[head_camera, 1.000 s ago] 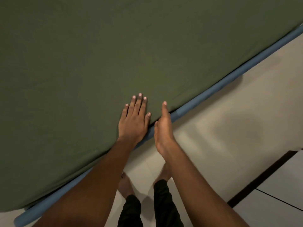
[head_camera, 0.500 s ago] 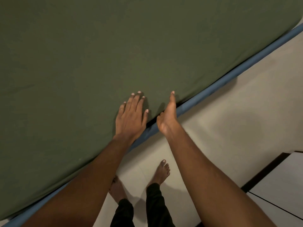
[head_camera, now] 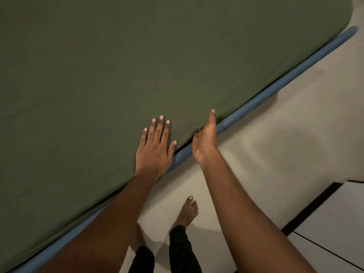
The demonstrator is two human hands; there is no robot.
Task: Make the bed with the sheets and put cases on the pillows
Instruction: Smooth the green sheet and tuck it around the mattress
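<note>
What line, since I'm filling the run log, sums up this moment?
step: tucking green sheet | left hand: flat on it | right hand: edge-on by blue bed rail

So the left hand (head_camera: 155,148) lies flat on the sheet (head_camera: 137,66), right by its edge. Just right of it, the right hand (head_camera: 204,140) stands edge-on where the sheet meets the bed rail (head_camera: 275,91). The floor (head_camera: 285,144) is further right, and a foot (head_camera: 189,211) is behind both hands.
</note>
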